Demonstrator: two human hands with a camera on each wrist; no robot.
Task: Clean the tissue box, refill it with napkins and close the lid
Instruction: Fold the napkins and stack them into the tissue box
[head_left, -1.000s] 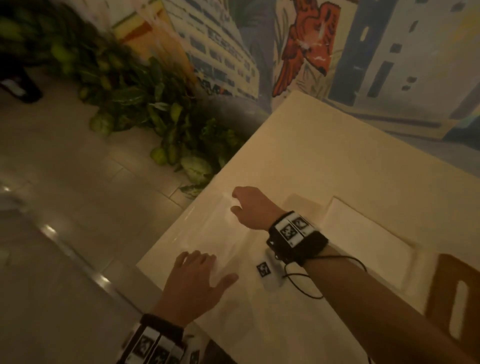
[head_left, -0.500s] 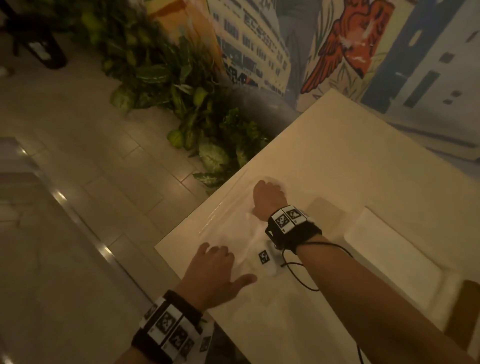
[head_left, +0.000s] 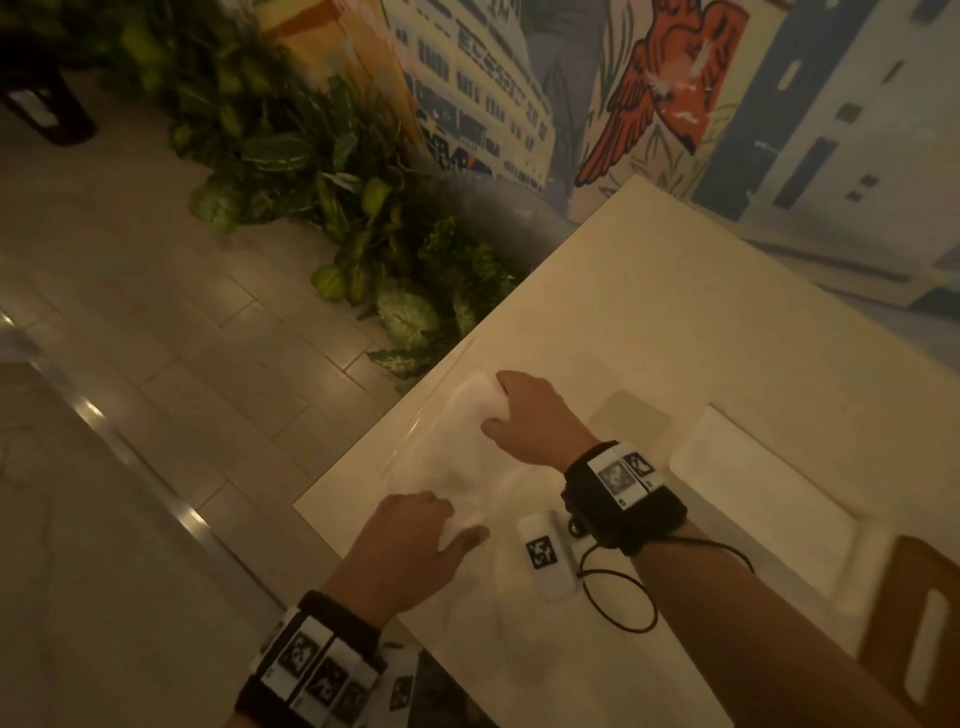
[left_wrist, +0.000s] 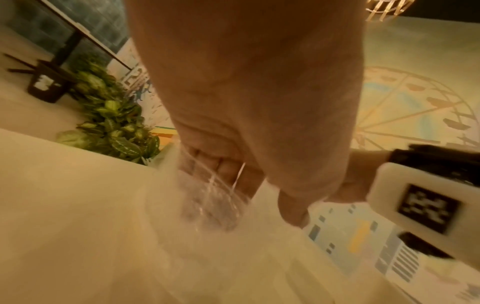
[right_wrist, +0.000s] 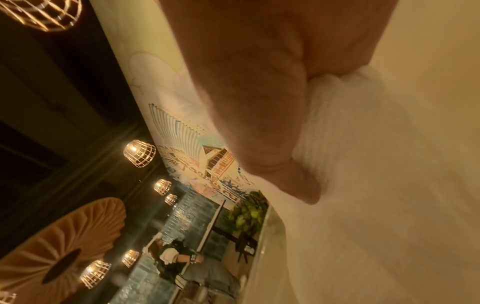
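- Cream tabletop (head_left: 675, 322) fills the lower right of the head view, under your arms; a painted wall mural (head_left: 665, 88) of buildings and a red bird runs along the top, leafy plants (head_left: 332, 208) sit at upper centre-left, and pale floor tiles (head_left: 156, 322) take the left side.
- Your right hand (head_left: 535, 415) is at frame centre, fingers curled round a white wad of napkin or cloth (head_left: 485, 397), pressing it down on the clear tissue box (head_left: 447, 457).
- Your right wrist view shows the same: thumb and fingers pinching soft white material (right_wrist: 335, 98) against a pale surface.
- Your left hand (head_left: 410, 551) sits lower centre, fingers curled over the near end of that clear box and thumb stretched right, gripping it.
- Your left wrist view shows your fingers (left_wrist: 207, 164) through clear, glinting plastic (left_wrist: 215, 205).
- White rectangular stack or tray (head_left: 769, 509) lies at the right, well apart from both hands; I cannot tell which it is.
- Brown wooden piece with a slot (head_left: 919, 634) shows at the lower right edge.
- Small white tag with a black marker (head_left: 543, 553) lies between your wrists.
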